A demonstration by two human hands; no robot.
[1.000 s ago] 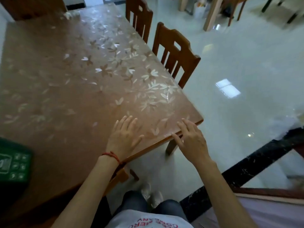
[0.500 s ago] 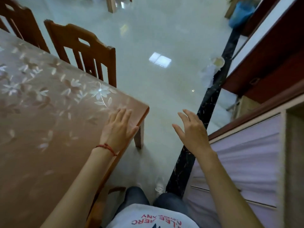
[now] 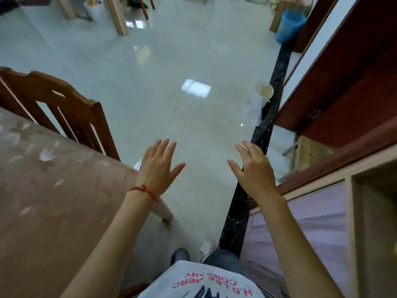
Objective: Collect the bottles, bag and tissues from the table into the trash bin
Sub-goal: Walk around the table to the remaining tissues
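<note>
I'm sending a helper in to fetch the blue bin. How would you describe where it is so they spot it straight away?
Follow the black marble strip that runs along the floor beside the dark red cabinet to its far end. There, at the top right of the view, stands the blue bin, next to a pale wooden leg. It is the only bright blue thing in the room.

floor [image 3: 171,67] glossy tile | chair [image 3: 71,108] wood | bin [image 3: 290,25] plastic

Brown surface [image 3: 53,211] with pale flower-patterned cover at left, glossy pale tiled floor [image 3: 171,72], clear plastic bag [image 3: 254,109] lying on it beside a black marble strip [image 3: 264,134], blue bin [image 3: 289,25] standing far off
</note>
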